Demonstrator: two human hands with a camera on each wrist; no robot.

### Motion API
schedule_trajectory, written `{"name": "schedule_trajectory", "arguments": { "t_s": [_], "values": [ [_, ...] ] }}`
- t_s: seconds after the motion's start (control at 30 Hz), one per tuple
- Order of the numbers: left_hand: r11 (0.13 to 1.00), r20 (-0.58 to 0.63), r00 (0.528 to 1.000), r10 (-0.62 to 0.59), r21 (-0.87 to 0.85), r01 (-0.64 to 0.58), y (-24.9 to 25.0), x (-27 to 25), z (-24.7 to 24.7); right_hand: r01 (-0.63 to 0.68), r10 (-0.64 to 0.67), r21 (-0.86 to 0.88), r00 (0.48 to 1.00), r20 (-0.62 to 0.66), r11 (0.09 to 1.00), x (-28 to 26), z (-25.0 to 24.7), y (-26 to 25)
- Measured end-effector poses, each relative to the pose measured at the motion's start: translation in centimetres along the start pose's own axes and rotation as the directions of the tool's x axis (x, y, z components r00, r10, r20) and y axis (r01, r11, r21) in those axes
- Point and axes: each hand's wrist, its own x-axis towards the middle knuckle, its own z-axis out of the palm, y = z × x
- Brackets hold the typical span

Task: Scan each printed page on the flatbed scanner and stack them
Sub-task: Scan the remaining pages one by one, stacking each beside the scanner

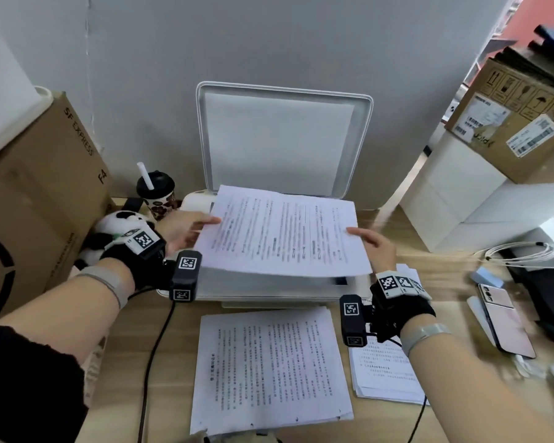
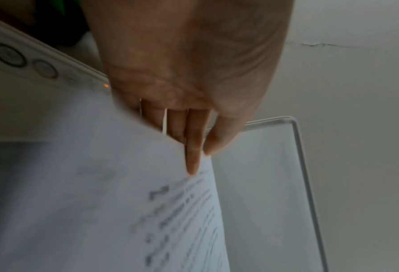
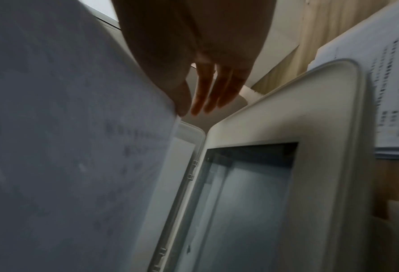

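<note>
both hands (image 1: 186, 233) hold printed page (image 1: 282, 231) above scanner (image 1: 349, 290).

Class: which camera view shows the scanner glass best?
The right wrist view: the scanner glass lies bare below the lifted printed page. In the head view that page hides nearly all the glass; the left wrist view shows only a blurred dark patch.

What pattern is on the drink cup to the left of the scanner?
Brown dots on a pale cup, with a black lid and white straw; the head view shows it best.
</note>
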Motion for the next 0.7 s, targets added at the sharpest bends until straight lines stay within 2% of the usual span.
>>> {"name": "schedule_trajectory", "arguments": {
  "t_s": [0.07,0.13,0.27,0.5,0.63,0.7],
  "values": [
    [0.987,-0.012,1.000,-0.012,0.157,0.014,-1.4,-0.9,0.5,-0.120,0.120,-0.009,0.993,0.018,0.993,-0.7,-0.2,1.0],
    [0.974,-0.068,0.998,0.007,0.225,0.009,-3.1,-0.5,0.7,-0.192,0.193,-0.044,0.981,0.021,0.980,-1.2,-0.3,1.8],
    [0.940,-0.185,0.977,0.107,0.338,-0.039,-5.3,-0.1,1.2,-0.180,0.183,-0.195,0.983,0.001,0.964,-2.4,-0.7,2.7],
    [0.980,-0.277,0.950,0.144,0.174,-0.098,-7.2,-0.1,2.0,-0.219,0.266,-0.387,0.961,0.073,0.896,-3.4,-2.1,2.8],
    [0.994,-0.299,0.948,0.107,0.061,-0.093,-7.5,0.4,2.5,-0.202,0.219,-0.360,0.976,0.005,0.911,-3.9,-3.4,3.3],
    [0.993,-0.313,0.942,0.121,0.036,-0.116,-7.3,0.4,3.7,-0.233,0.231,-0.293,0.972,-0.042,0.927,-4.2,-4.0,4.2]
  ]
}}
